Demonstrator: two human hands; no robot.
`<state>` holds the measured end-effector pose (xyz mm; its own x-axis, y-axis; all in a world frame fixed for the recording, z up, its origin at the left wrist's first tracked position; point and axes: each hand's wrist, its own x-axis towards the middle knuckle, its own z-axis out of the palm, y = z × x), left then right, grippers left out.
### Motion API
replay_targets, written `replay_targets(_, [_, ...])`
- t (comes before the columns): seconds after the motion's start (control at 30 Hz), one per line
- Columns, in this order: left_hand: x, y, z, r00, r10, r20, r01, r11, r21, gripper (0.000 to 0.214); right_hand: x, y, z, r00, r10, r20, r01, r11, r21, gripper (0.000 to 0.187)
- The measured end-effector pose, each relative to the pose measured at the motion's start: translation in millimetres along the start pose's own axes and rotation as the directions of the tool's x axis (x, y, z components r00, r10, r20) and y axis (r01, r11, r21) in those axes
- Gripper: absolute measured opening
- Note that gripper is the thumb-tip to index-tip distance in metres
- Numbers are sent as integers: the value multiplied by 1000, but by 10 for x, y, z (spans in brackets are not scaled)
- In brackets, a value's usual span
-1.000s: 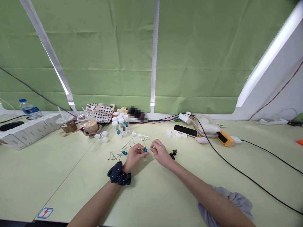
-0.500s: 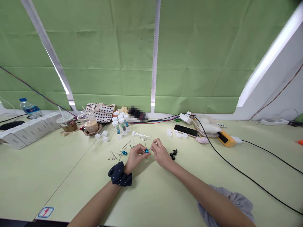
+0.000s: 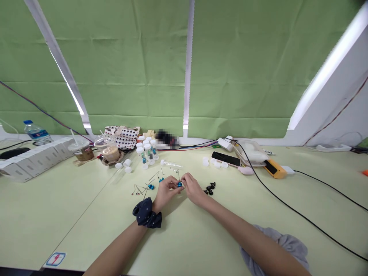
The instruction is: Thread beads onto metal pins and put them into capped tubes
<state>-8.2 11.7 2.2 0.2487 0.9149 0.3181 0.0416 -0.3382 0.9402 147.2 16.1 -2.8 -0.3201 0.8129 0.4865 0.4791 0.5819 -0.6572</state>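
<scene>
Both hands meet over the pale green table. My left hand, with a dark dotted scrunchie on its wrist, pinches a small blue component with thin wire leads. My right hand is closed in a pinch on the same piece from the right, fingertips touching the left hand's. More blue parts and loose wire-legged components lie just left of the hands. A small heap of black parts sits to the right. A clear tube lies on its side behind the hands.
Capped vials and loose white caps stand at the back. Two drink cups, a patterned pouch, white boxes and a water bottle are at the left. A phone, yellow device and black cable lie right.
Both hands have drawn closer together around the blue component, and the left wrist has shifted slightly right. Nothing else on the table has moved.
</scene>
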Motion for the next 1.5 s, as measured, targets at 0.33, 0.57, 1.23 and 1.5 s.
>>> replay_targets(0.33, [4,-29,3,1000,9,-4,-9,1000,-28,26,-11,13,11,1000,4,1,-4,1000,1,8])
replay_targets(0.57, [-3,-43,7,999,51,6,-51,999,-4,23,11,-7,-27,997,-22,-72,21,1000,-12,12])
replay_targets(1.23, [1,-30,-16,998,58,6,-58,998,20,20,1,33,-32,994,-99,-44,91,984,-155,15])
replay_targets(1.5, [3,-28,-26,998,59,-2,-59,998,31,19,3,32,-11,996,-94,10,94,995,-18,15])
